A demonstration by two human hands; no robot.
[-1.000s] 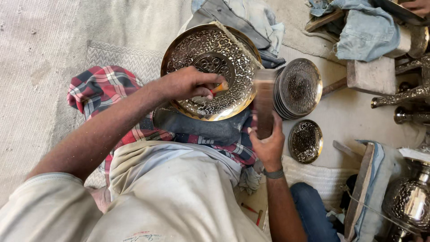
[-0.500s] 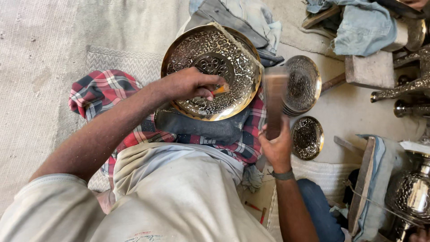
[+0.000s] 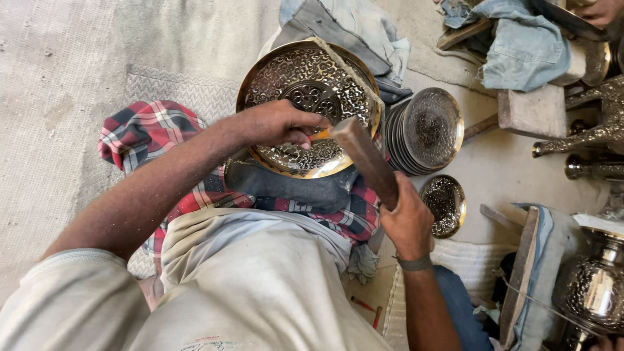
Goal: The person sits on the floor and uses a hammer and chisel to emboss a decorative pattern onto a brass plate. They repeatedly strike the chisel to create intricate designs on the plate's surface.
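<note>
Resting on the checked cloth (image 3: 140,130) over your lap, the engraved brass plate (image 3: 305,97) looks patterned nearly all over; your left hand (image 3: 279,123) pinches a small chisel (image 3: 320,134) against its lower rim; your right hand (image 3: 406,221) grips the wooden mallet (image 3: 367,159) touching it; stacked plates (image 3: 426,130) lie just beside, nothing obstructing.

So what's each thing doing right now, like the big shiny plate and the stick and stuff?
Big engraved plate: tilted, propped on the lap against a dark pad.
Left hand: pinching a small tool against the plate.
Wooden stick: gripped, its top end at the tool.
Right hand: closed around the stick.
Stack of plates: standing on edge, leaning.
Small bowl: lying on the floor.
</note>
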